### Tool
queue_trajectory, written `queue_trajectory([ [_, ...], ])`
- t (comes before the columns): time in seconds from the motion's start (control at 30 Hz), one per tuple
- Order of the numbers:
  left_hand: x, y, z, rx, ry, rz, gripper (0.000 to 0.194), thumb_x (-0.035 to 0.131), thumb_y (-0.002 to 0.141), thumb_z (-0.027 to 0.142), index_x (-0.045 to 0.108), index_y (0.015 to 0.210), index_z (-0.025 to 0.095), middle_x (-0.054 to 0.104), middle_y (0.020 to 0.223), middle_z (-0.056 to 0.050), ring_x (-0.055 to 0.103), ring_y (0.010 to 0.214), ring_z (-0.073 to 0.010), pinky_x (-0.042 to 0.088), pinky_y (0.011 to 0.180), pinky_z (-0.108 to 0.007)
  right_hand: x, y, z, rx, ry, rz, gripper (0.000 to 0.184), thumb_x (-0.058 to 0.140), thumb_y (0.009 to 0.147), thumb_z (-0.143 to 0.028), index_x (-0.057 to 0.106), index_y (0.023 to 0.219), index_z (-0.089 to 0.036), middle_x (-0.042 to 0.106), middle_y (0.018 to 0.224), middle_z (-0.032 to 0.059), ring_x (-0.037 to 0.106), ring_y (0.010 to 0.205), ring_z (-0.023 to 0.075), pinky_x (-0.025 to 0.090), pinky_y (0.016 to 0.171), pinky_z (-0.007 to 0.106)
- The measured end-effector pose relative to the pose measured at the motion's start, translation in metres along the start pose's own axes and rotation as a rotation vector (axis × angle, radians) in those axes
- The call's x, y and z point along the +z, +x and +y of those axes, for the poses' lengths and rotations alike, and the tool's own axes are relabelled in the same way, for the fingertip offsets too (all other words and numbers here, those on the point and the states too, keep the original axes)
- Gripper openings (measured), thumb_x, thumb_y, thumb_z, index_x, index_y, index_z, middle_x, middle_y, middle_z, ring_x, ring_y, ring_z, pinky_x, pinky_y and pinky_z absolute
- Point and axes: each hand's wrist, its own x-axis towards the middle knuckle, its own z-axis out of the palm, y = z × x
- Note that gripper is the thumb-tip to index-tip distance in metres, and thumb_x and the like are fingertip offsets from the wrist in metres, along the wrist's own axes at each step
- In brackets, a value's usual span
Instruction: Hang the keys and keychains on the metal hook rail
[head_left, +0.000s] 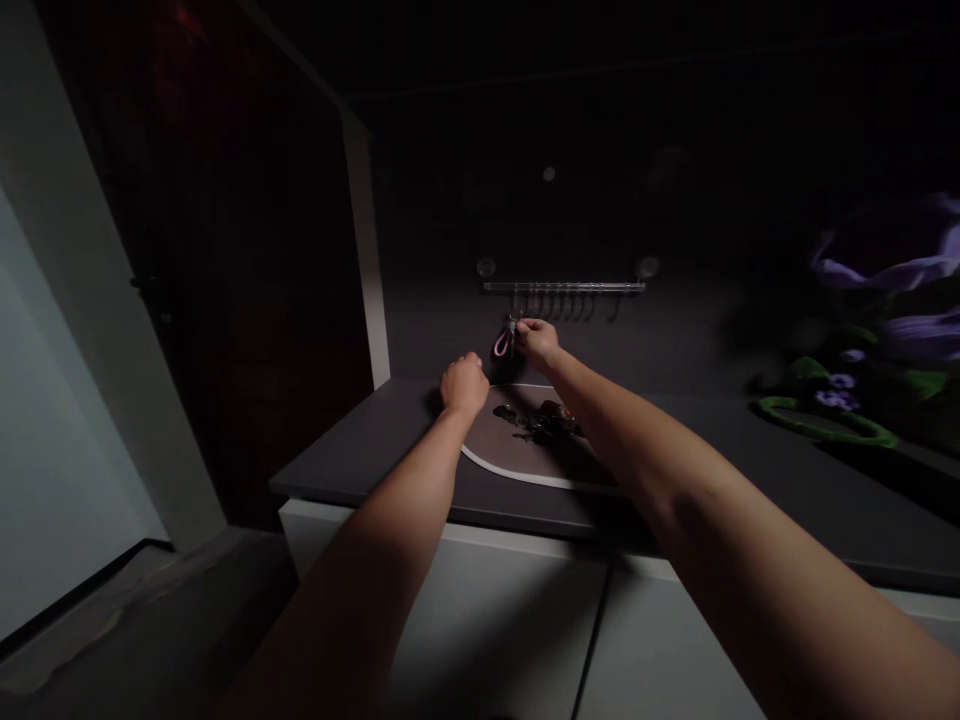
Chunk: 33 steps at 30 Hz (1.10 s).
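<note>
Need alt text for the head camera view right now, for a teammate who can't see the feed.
The right hand pinches the clasp of a pink loop keychain just below a wall-mounted metal hook rail. The left hand hovers beside it, above a white-edged dark mat holding a small pile of dark items.

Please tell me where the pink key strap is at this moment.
In the head view, the pink key strap hangs just left of the right hand, which holds its metal clasp, below the hook rail on the wall.
</note>
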Motion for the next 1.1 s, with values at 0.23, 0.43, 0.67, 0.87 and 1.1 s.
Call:
queue_trajectory([
  [0.23,0.002,0.001,-0.003,0.059,-0.065,-0.023,0.029,0.031,0.088,0.022,0.06,0.093,0.018,0.064,0.094,-0.011,0.059,0.089,-0.0203,0.041,0.074,-0.029,-0.016,-0.023,-0.011,0.041,-0.061,-0.05,0.021,0.052,0.074,-0.001,0.051,0.091,-0.014,0.053,0.058,-0.0046,0.049,0.047,0.0052,0.043,0.051,0.018],
  [0.43,0.008,0.002,-0.005,0.166,-0.241,-0.097,0.021,0.042,0.085,0.022,0.061,0.092,0.018,0.066,0.09,-0.006,0.059,0.084,-0.0152,0.041,0.074,-0.025,-0.032,-0.062,-0.028,0.051,-0.183,-0.153,0.016,0.055,0.073,-0.005,0.056,0.087,-0.014,0.059,0.066,0.0004,0.053,0.054,0.0075,0.043,0.053,0.021],
  [0.67,0.008,-0.002,-0.004,0.327,-0.332,-0.248,0.021,0.047,0.081,0.025,0.065,0.091,0.018,0.066,0.092,-0.005,0.058,0.085,-0.015,0.042,0.078,-0.025,-0.059,-0.1,-0.011,-0.28,-0.57,-0.232,0.024,0.058,0.074,-0.014,0.059,0.098,-0.016,0.064,0.074,0.0022,0.057,0.069,0.0115,0.045,0.072,0.027],
  [0.87,0.012,-0.002,-0.009,0.441,-0.274,-0.391,0.022,0.052,0.078,0.027,0.066,0.092,0.017,0.066,0.095,-0.005,0.058,0.089,-0.0154,0.042,0.08,-0.025,-0.074,-0.109,0.007,-0.518,-1.037,-0.394,0.028,0.053,0.078,-0.016,0.061,0.105,-0.018,0.065,0.087,0.0068,0.057,0.08,0.0155,0.041,0.077,0.027],
  [1.1,0.014,-0.002,-0.013,0.489,-0.211,-0.47,0.02,0.053,0.078,0.026,0.067,0.09,0.018,0.067,0.093,-0.004,0.058,0.088,-0.0147,0.041,0.079,-0.024,-0.074,-0.102,0.011,-0.524,-1.203,-0.475,0.017,0.055,0.077,-0.018,0.069,0.085,-0.016,0.066,0.089,0.0095,0.058,0.084,0.0183,0.04,0.075,0.026],
])
